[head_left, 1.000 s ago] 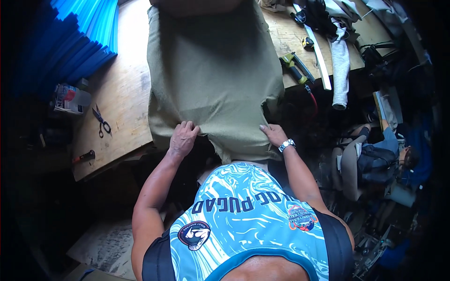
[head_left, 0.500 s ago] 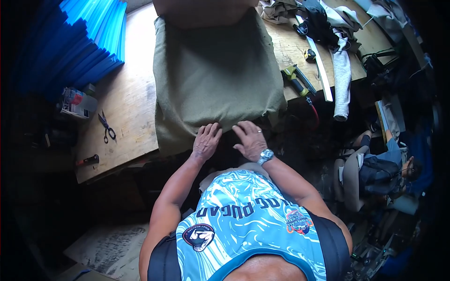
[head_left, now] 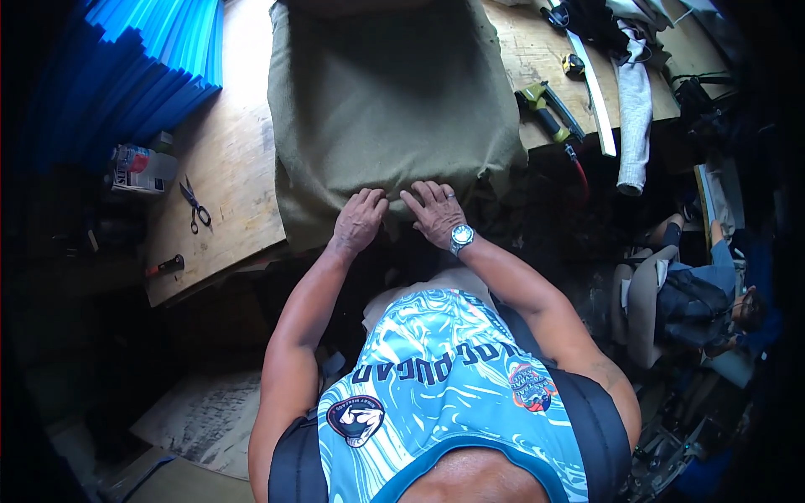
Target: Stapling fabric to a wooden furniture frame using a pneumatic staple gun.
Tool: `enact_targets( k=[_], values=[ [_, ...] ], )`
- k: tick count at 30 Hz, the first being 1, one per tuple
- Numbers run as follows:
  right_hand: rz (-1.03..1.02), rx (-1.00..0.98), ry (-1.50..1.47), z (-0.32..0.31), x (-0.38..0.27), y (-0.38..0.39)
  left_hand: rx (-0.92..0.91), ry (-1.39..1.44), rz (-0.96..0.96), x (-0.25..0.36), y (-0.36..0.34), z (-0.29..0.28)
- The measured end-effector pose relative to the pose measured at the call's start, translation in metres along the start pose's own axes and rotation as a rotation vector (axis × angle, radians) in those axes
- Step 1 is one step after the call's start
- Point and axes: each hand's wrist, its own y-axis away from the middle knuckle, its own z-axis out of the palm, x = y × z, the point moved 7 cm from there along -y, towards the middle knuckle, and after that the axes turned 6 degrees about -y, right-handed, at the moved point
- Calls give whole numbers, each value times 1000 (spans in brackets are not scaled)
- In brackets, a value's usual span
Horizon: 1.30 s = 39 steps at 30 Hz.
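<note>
An olive fabric (head_left: 394, 109) covers a squarish padded piece on the wooden table (head_left: 226, 101) in front of me. My left hand (head_left: 360, 220) has its fingers curled on the fabric's near edge, left of centre. Just to its right, my right hand (head_left: 432, 214), with a watch at the wrist, bends its fingers over the same edge. What lies under the fingertips is hidden by the folds. Black scissors (head_left: 194, 205) and an orange-handled tool (head_left: 165, 265) lie on the table at the left.
Stacked blue sheets (head_left: 155, 59) and a container (head_left: 138, 168) are at the left. At the right lie a green-black staple gun (head_left: 547, 113) with a red hose, a tape measure (head_left: 573, 67), a pale strip (head_left: 597, 101) and a grey roll (head_left: 633, 142). Another person (head_left: 700, 289) is at the lower right.
My hands were wide apart gripping the fabric a second ago. The right moved left beside the other, and both now reach farther forward along the edge, where the hanging front flap is less visible.
</note>
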Motion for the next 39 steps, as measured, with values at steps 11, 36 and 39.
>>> enact_targets(
  k=[11, 36, 39],
  values=[
    [28, 316, -151, -39, -8, -8, 131, 253, -16, -2, -19, -28],
    [34, 374, -207, -37, 4, 0, 37, 189, 71, 19, -34, -37],
    [28, 439, -284, -56, 0, -5, 110, 180, 89, 26, -42, -54]
  ],
)
